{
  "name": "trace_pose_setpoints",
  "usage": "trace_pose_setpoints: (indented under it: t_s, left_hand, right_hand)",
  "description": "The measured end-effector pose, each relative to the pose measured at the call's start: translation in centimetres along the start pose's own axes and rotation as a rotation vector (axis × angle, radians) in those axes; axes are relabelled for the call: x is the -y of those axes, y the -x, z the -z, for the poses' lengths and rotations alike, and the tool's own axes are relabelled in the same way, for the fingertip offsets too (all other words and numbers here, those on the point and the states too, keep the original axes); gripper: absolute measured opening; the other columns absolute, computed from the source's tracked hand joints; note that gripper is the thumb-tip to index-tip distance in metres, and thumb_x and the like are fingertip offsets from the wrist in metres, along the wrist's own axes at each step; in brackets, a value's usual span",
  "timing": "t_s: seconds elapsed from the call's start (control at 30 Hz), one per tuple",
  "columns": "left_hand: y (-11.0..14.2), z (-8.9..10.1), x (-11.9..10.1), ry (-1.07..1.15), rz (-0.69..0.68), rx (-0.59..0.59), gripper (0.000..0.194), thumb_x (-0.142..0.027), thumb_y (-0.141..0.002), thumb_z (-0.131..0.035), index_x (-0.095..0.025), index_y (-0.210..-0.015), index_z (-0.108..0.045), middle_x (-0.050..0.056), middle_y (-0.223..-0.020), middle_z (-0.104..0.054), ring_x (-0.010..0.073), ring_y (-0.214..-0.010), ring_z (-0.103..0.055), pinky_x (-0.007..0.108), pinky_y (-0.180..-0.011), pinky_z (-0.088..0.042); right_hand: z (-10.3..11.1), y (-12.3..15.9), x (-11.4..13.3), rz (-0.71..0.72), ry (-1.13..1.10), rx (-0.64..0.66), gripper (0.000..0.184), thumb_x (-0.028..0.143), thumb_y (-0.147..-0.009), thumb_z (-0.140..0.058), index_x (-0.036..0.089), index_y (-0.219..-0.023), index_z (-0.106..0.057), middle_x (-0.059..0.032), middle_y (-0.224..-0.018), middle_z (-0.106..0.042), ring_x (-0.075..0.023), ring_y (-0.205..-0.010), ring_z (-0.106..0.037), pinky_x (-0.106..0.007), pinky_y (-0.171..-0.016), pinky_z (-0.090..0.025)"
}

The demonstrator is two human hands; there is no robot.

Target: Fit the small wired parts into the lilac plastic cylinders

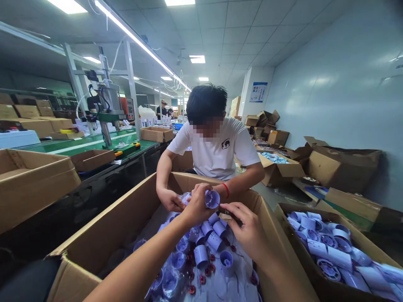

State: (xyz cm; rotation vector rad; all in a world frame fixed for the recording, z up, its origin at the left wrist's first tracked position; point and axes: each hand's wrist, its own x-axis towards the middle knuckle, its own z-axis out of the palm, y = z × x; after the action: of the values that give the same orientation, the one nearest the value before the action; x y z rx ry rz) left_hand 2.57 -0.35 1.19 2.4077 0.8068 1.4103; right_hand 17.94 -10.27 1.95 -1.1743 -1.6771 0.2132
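My left hand is closed around a pale purple plastic cup-shaped housing, whose open end faces me and to the right. Just right of its rim, my right hand has thumb and forefinger pinched together. A small dark thing shows between them, too small to name, and a thin red wire seems to run near the rim. Below both hands, a large cardboard box holds many loose purple housings and small red-and-black round parts with wires.
A co-worker in a white shirt sits across the box, hands inside it. To the right stands another box full of purple-white cylindrical parts. A bench with a press machine runs along the left, beside an open carton.
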Motion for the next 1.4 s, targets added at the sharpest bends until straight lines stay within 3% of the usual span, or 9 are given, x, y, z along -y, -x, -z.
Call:
trace_pose_setpoints:
  t_s: [0.27,0.4,0.53,0.77,0.93,1.03,1.13,1.2,1.4]
  left_hand:
    - [1.0,-1.1,-1.9,0.042,-0.137,0.163,0.051,-0.012,-0.065,-0.060,-0.020,-0.111,-0.040,0.010,-0.110,-0.050,0.0273,-0.104,-0.046,0.044,-0.090,-0.039]
    - [1.3,-1.5,-2.6,0.070,-0.161,0.172,0.051,-0.006,-0.061,-0.055,-0.020,-0.108,-0.042,0.010,-0.110,-0.051,0.0266,-0.105,-0.046,0.043,-0.091,-0.039]
    - [1.2,-1.5,-2.6,0.073,-0.181,0.165,0.048,-0.004,-0.059,-0.054,-0.020,-0.103,-0.043,0.008,-0.106,-0.051,0.0255,-0.102,-0.046,0.043,-0.092,-0.038]
    - [1.1,-1.3,-2.3,0.113,-0.136,0.151,0.043,-0.009,-0.059,-0.060,-0.021,-0.098,-0.045,0.008,-0.104,-0.052,0.0243,-0.100,-0.048,0.039,-0.088,-0.041]
    - [1.1,-1.4,-2.9,0.198,-0.128,0.135,0.043,-0.009,-0.056,-0.062,-0.021,-0.095,-0.046,0.008,-0.105,-0.056,0.0239,-0.100,-0.050,0.038,-0.088,-0.042]
    - [1.2,-1.4,-3.3,0.301,-0.114,0.120,0.042,-0.010,-0.056,-0.062,-0.020,-0.093,-0.047,0.007,-0.104,-0.058,0.0228,-0.098,-0.053,0.035,-0.085,-0.044]
    - [1.4,-1.5,-3.6,0.338,-0.089,0.098,0.041,-0.008,-0.055,-0.062,-0.020,-0.091,-0.048,0.007,-0.102,-0.059,0.0220,-0.096,-0.055,0.034,-0.084,-0.045]
    - [1.6,-1.7,-3.6,0.310,-0.068,0.081,0.041,-0.005,-0.053,-0.059,-0.020,-0.090,-0.049,0.006,-0.099,-0.059,0.0211,-0.093,-0.056,0.034,-0.083,-0.045]
    - [2.0,-2.3,-3.3,0.189,-0.060,0.113,0.042,-0.003,-0.048,-0.056,-0.019,-0.086,-0.050,0.005,-0.091,-0.058,0.0199,-0.085,-0.053,0.034,-0.078,-0.045]
  right_hand:
    - [-0.5,0.2,0.4,-0.028,0.146,-0.139,0.020,0.019,-0.081,-0.053,0.023,-0.099,-0.064,-0.0060,-0.088,-0.067,-0.0207,-0.078,-0.063,-0.032,-0.071,-0.053]
    - [-1.2,0.5,0.4,0.064,0.339,-0.204,0.017,0.013,-0.079,-0.054,0.022,-0.085,-0.067,-0.0077,-0.086,-0.060,-0.0236,-0.083,-0.057,-0.037,-0.075,-0.050]
    - [-1.6,0.6,0.1,0.045,0.375,-0.227,0.019,0.012,-0.077,-0.056,0.022,-0.088,-0.069,-0.0072,-0.088,-0.053,-0.0220,-0.082,-0.054,-0.037,-0.075,-0.050]
    - [-1.3,0.5,0.1,0.024,0.255,-0.163,0.025,0.012,-0.080,-0.051,0.023,-0.089,-0.071,-0.0061,-0.087,-0.053,-0.0203,-0.081,-0.055,-0.034,-0.073,-0.049]
    - [-1.9,0.7,0.4,-0.085,0.119,-0.292,0.008,0.014,-0.075,-0.056,0.021,-0.077,-0.060,-0.0023,-0.079,-0.053,-0.0165,-0.068,-0.052,-0.029,-0.063,-0.046]
    - [-2.8,1.0,0.3,-0.208,-0.039,-0.360,0.015,0.018,-0.073,-0.059,0.021,-0.088,-0.055,-0.0018,-0.083,-0.058,-0.0171,-0.072,-0.055,-0.030,-0.066,-0.048]
    - [-3.5,0.9,0.2,-0.301,-0.263,-0.312,0.033,0.021,-0.075,-0.058,0.021,-0.107,-0.053,-0.0063,-0.103,-0.063,-0.0204,-0.094,-0.059,-0.035,-0.084,-0.048]
    - [-3.6,0.7,0.2,-0.366,-0.379,-0.258,0.036,0.024,-0.074,-0.059,0.021,-0.110,-0.054,-0.0075,-0.109,-0.064,-0.0220,-0.103,-0.059,-0.038,-0.093,-0.045]
    - [-2.4,-0.1,0.5,-0.511,-0.468,-0.126,0.033,0.020,-0.062,-0.063,0.017,-0.095,-0.064,-0.0073,-0.094,-0.071,-0.0243,-0.089,-0.065,-0.036,-0.082,-0.050]
